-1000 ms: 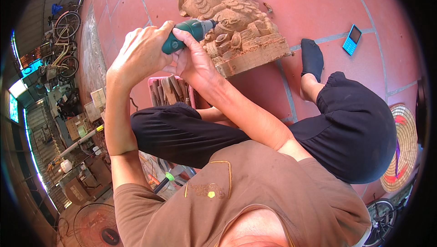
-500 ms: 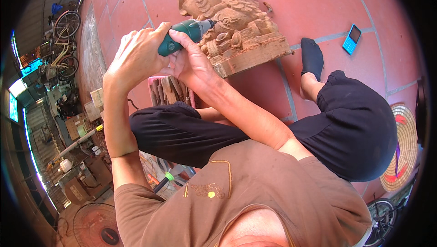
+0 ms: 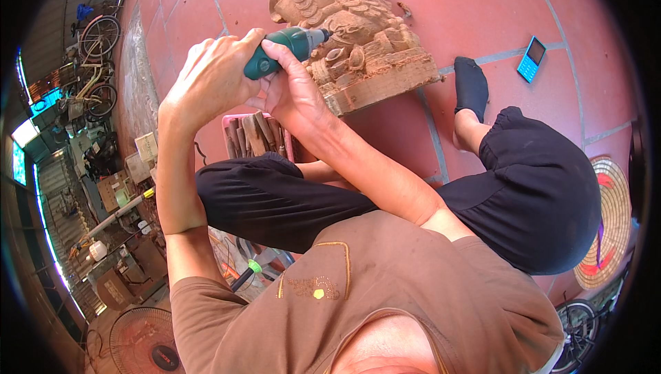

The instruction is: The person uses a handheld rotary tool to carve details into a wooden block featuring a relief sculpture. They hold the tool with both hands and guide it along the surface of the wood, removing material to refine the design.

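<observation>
Wood, pale brown and rough with deep curling relief, makes up the carved block (image 3: 351, 29) standing on the red tile floor (image 3: 482, 2) at the top of the head view; its squared base shows raw, chipped edges. A green rotary tool (image 3: 286, 49), smooth plastic with a dark metal nose, lies level against the carving, its tip touching the ornament; the left hand (image 3: 213, 78) is wrapped over the tool's rear end, fingers curled tight; the right hand (image 3: 292, 91) grips the tool from below, thumb and fingers closed around its body. Just under the hands sits a pink tray (image 3: 256, 136) of wooden-handled chisels, worn and brown. A small blue phone (image 3: 531, 60), flat and rectangular, lies on the tiles to the right, well apart from the carving; a black sock (image 3: 471, 86) covers the foot between them. The person sits in black trousers (image 3: 537, 195) and a brown shirt (image 3: 385, 298) with a small gold emblem. A woven round mat (image 3: 606, 229), straw-coloured with red, lies at the right rim; the floor is large glazed red tiles with grey joints; a cluttered workshop with bicycles (image 3: 96, 36), boxes and a floor fan (image 3: 141, 339) fills the left edge.
</observation>
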Demonstrator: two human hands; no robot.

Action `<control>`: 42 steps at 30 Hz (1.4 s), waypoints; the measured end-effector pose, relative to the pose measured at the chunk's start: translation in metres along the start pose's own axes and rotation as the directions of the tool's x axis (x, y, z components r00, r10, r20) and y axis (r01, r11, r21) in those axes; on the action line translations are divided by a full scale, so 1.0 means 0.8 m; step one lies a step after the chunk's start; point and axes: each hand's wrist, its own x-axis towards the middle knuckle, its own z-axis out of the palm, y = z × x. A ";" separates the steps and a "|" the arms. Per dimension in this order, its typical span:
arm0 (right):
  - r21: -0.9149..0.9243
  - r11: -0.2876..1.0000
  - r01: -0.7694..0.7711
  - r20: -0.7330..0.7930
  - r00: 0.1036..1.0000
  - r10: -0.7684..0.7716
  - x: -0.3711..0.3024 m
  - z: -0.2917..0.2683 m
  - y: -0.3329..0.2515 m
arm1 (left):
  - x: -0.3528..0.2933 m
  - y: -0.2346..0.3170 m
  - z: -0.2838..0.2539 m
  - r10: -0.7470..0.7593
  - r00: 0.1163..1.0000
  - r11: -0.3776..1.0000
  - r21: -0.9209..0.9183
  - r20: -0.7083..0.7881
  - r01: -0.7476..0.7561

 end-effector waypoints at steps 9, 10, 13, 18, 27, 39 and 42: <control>-0.002 1.000 0.010 0.018 1.000 -0.010 -0.005 0.004 0.001 | 0.000 0.002 -0.001 0.004 1.000 1.000 0.016 0.015 -0.004; 0.000 1.000 0.008 0.027 1.000 -0.008 -0.005 0.003 0.001 | 0.000 0.003 0.000 0.002 1.000 1.000 0.021 0.016 -0.002; 0.005 1.000 0.003 0.032 0.999 -0.003 -0.005 0.003 0.001 | 0.000 0.004 -0.001 -0.003 1.000 1.000 0.028 0.016 0.003; -0.011 1.000 0.003 0.034 0.999 -0.003 0.000 -0.003 -0.002 | 0.000 0.006 0.000 0.012 0.999 1.000 0.013 -0.034 -0.012; -0.001 1.000 0.008 0.040 0.999 -0.008 -0.006 0.002 0.000 | 0.001 0.006 -0.004 -0.001 1.000 1.000 0.031 0.024 0.001; -0.015 0.999 0.040 0.044 0.998 -0.040 -0.005 0.004 -0.004 | -0.003 0.003 0.000 0.084 0.987 0.996 0.011 -0.138 -0.083; -0.007 0.999 0.041 0.020 0.999 -0.041 -0.007 0.006 -0.007 | 0.001 0.004 -0.001 0.076 0.992 0.997 0.007 -0.097 -0.076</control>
